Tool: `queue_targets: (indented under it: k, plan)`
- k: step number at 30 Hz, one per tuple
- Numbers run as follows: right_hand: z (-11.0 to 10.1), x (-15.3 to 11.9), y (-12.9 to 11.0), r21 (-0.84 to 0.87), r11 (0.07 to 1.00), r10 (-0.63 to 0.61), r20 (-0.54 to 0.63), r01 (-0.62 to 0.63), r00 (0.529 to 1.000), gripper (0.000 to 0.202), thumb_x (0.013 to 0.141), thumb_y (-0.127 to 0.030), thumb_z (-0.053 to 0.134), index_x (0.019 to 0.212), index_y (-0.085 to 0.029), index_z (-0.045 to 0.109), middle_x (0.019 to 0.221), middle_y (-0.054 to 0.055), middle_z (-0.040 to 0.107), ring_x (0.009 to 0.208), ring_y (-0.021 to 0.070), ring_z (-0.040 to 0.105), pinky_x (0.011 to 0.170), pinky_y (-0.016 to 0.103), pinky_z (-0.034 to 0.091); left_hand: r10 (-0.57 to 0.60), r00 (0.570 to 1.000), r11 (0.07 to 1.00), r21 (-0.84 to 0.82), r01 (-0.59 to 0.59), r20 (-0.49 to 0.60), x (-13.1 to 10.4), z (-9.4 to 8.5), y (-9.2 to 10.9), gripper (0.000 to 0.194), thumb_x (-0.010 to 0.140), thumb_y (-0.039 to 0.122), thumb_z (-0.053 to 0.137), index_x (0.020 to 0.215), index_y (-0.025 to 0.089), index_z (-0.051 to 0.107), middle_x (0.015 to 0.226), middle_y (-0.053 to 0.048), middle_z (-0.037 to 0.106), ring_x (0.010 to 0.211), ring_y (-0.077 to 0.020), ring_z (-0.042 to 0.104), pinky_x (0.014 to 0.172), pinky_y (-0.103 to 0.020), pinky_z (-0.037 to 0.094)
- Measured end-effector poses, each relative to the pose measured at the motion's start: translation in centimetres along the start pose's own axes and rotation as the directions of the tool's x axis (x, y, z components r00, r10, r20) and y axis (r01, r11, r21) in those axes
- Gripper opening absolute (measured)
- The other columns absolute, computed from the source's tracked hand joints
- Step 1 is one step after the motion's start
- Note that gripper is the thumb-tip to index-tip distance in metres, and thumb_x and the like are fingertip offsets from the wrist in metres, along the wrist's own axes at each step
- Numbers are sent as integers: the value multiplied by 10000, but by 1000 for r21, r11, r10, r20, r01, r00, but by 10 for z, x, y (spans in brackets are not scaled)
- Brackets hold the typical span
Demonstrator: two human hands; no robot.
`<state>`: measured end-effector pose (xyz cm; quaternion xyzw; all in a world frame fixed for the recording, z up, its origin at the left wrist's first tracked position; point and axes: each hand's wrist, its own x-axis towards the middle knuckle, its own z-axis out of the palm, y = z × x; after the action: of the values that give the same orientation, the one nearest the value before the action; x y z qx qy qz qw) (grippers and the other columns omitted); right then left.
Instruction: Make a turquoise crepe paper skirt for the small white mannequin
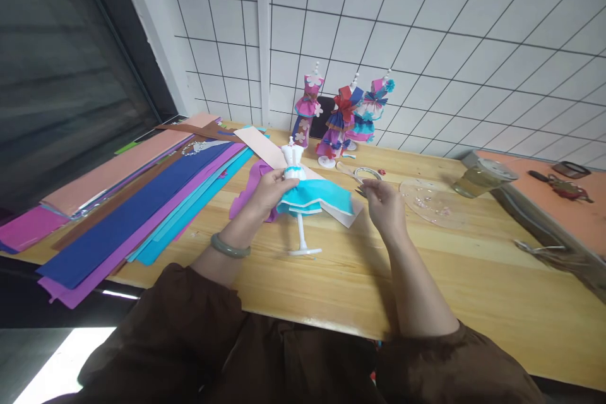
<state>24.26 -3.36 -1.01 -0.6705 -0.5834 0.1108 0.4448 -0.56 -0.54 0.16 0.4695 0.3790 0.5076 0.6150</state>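
Observation:
A small white dress form (293, 158) stands on its thin stem and base. Turquoise crepe paper with white edges (326, 196) spreads from its waist to the right like a skirt. My left hand (271, 192) closes on the waist, thumb at the top of the skirt. Just right of the paper, my right hand (386, 205) is closed in a pinch. Something thin and dark shows at its fingertips, too small to name. Behind that hand lies a roll of tape (368, 174). Pale paper (265, 145) and purple paper (246, 192) lie behind and beneath.
Long coloured paper sheets (137, 202) fill the table's left. Several dressed forms (338, 113) stand at the wall. To the right are a clear dish of small bits (428, 202), a cup of liquid (483, 178), scissors (544, 249) and an orange-topped box (572, 214).

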Motion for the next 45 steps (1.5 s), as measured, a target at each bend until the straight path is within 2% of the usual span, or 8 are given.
queue_targets:
  k: [4, 13, 21, 24, 27, 32, 39, 45]
  plan:
    - [-3, 8, 22, -341, 933, 136, 39, -115, 990, 377, 829, -187, 409, 1138, -135, 620, 1077, 163, 661, 990, 290, 606, 817, 410, 442, -8, 999, 992, -130, 2, -45, 2, -4, 1, 266, 599, 297, 720, 784, 122, 644, 663, -8, 633, 569, -110, 561, 528, -218, 432]
    - [-2, 9, 40, -357, 918, 203, 52, -172, 978, 210, 744, -168, 507, 850, -144, 686, 929, 179, 665, 991, 308, 562, 844, 410, 390, -122, 992, 916, -388, 99, -34, 11, -10, -5, 255, 621, 244, 726, 826, 113, 649, 750, -38, 682, 654, -129, 621, 656, -259, 487]
    - [-7, 6, 6, 151, 973, 172, 43, -176, 984, 358, 861, -532, 346, 882, -215, 511, 682, 26, 561, 549, 158, 549, 509, 289, 432, -61, 992, 931, -364, 17, -111, 12, -11, -4, 301, 613, 266, 726, 865, 118, 654, 818, -62, 698, 728, -163, 643, 702, -285, 505]
    - [-8, -5, -24, 604, 781, 79, 160, -161, 984, 334, 785, -559, 522, 895, -245, 493, 602, -45, 452, 423, 99, 413, 395, 228, 305, -18, 982, 956, -291, -38, -188, 11, -11, -4, 307, 593, 270, 727, 850, 122, 648, 760, -41, 682, 686, -149, 624, 652, -257, 491]
    - [-8, -20, -49, 672, 680, 3, 400, -295, 917, 306, 803, -519, 544, 913, -234, 525, 525, -77, 339, 373, 66, 232, 365, 215, 158, 50, 972, 978, -186, -95, -231, 11, -11, -4, 300, 600, 280, 713, 846, 125, 637, 742, -33, 665, 666, -140, 605, 626, -246, 473]
    - [-3, -39, -64, 553, 683, -104, 720, -478, 686, 369, 848, -551, 472, 913, -193, 538, 520, -80, 321, 390, 49, 175, 383, 207, 107, 192, 940, 978, -23, -207, -280, 11, -6, -4, 273, 619, 255, 689, 855, 146, 605, 782, -24, 658, 663, -126, 589, 625, -241, 459]
    - [-2, -47, -75, 484, 569, -111, 847, -665, 521, 389, 841, -579, 461, 884, -198, 527, 512, -98, 332, 338, 21, 141, 340, 181, 131, 411, 839, 911, 201, -361, -357, 2, 6, 2, 499, 666, 251, 670, 1140, 190, 528, 917, -38, 654, 827, -154, 612, 717, -236, 455]
    - [2, -50, -75, 419, 553, -25, 872, -720, 489, 404, 816, -582, 507, 878, -183, 534, 509, -100, 321, 344, 15, 143, 334, 163, 113, 532, 758, 827, 423, -369, -378, -11, 11, 9, 594, 714, 287, 655, 1266, 211, 450, 908, -31, 612, 828, -150, 564, 742, -233, 425]
